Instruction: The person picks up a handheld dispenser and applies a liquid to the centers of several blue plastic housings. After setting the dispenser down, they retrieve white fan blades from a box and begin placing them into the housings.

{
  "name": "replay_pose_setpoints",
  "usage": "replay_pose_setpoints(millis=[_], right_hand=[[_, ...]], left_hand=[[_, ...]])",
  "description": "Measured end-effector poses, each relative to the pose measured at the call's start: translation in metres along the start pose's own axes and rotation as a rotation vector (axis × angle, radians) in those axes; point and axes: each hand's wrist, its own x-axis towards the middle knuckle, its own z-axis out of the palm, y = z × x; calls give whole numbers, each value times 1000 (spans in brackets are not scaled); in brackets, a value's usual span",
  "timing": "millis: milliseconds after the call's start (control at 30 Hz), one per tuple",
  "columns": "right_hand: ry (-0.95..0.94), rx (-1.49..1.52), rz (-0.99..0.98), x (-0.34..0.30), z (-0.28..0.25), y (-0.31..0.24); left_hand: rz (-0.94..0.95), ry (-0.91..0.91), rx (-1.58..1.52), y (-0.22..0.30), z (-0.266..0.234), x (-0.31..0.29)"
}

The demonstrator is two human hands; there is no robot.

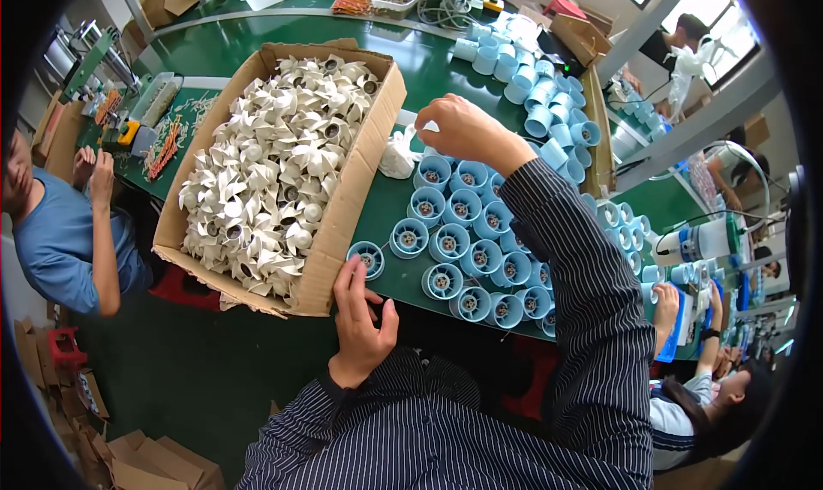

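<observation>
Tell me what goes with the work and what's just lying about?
Seems part of the work:
Blue cups, with the left hand at one
White fan wheels
Cardboard box holding them
Right hand, near a crumpled white bundle

Seems just lying about:
Loose cardboard on the floor
Red stool

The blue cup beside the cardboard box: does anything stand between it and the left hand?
Nothing visible does: the fingers of the left hand are at the blue cup. The cardboard box stands close on the left, but not between them.
</observation>
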Motion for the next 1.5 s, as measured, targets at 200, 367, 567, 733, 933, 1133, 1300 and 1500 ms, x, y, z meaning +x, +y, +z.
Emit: replay_pose_setpoints(millis=[200, 367, 567, 733, 933, 1133, 1300, 1500], right_hand=[[-274, -153, 182, 35, 35, 7], [-392, -209, 141, 43, 31, 3], [-137, 132, 132, 42, 32, 11], [-26, 198, 36, 37, 32, 9], [45, 62, 79, 15, 0, 1], [-19, -16, 108, -37, -53, -12], [111, -179, 85, -107, -98, -20], [296, 9, 199, -218, -133, -67]], left_hand=[[75, -16, 46, -11, -1, 19], [64, -41, -13, -5, 0, 26], [70, -45, -39, -7, -1, 25], [62, -77, -77, -5, 0, 24], [90, -122, -136, -8, -3, 21], [-77, -54, -95, -3, 3, 15], [-126, -172, -140, 1, 14, 10], [-239, -145, -265, 3, 23, 4]])
